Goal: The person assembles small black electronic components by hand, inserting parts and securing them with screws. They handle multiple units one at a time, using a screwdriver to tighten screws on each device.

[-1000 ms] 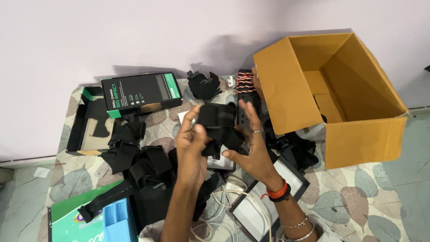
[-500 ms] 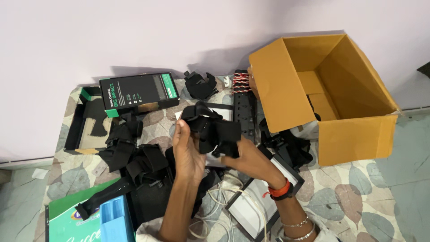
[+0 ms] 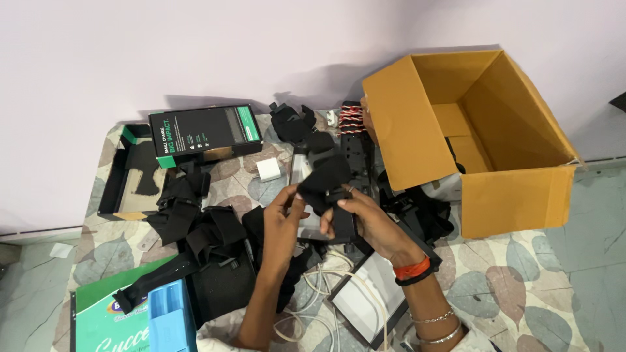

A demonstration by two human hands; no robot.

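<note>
Both hands meet over the middle of the leaf-patterned floor, each pinching the same black strap. The left hand has its fingers curled and closed on the strap's near left edge. The right hand has its fingers clamped on the near right part of the strap, thumb against forefinger. The strap stands up between them and reaches toward the far side, its upper end lying in front of a black power strip.

Half a second ago the strap was bunched in a wider bundle held higher and further left, with the left palm open under it; now it is drawn into a narrower shape and sits further right, and both hands have dropped nearer and closed together. A small white charger, hidden behind the bundle earlier, now shows on the floor to the left of the strap.

To the right stands an open cardboard box. A black and green carton lies at the far left, with a heap of black straps near it. A white-faced flat box lies under the right wrist, with white cables beside it.
</note>
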